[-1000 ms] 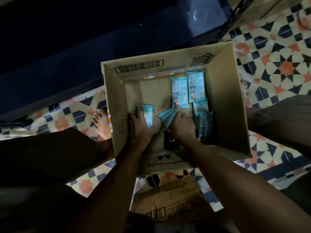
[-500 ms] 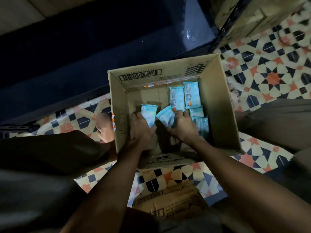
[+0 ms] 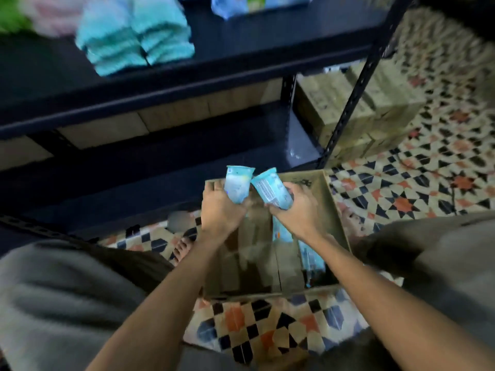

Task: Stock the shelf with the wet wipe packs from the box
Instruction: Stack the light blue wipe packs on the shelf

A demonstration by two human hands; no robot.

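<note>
A dark metal shelf [image 3: 187, 76] fills the upper half of the view, its board already carrying two blurred stacks of teal packs [image 3: 136, 36], and more goods sit on a higher board, too smeared to name. Below it, on the patterned tile floor [image 3: 428, 183], stands the open cardboard box [image 3: 334, 218], between the person's bent knees, with a bare foot just beside its left wall. More cartons [image 3: 361, 108] are piled beyond the shelf's right upright.

The stocking looks partly done: some packs are on the shelf, at least two remain in the box [image 3: 312, 258] along its right side, and two are in transit.

The left hand [image 3: 219, 210] has its fingers curled round one wipe pack [image 3: 237, 184], held upright above the box's far edge. The right hand [image 3: 300, 210] grips a second pack [image 3: 272, 191], tilted so its top leans toward the first; the two packs nearly touch at their upper corners. Both are clear of the box and below the shelf board, so lifting and placing them appears to be the step in hand.

The light is dim and the frame is motion-blurred.
</note>
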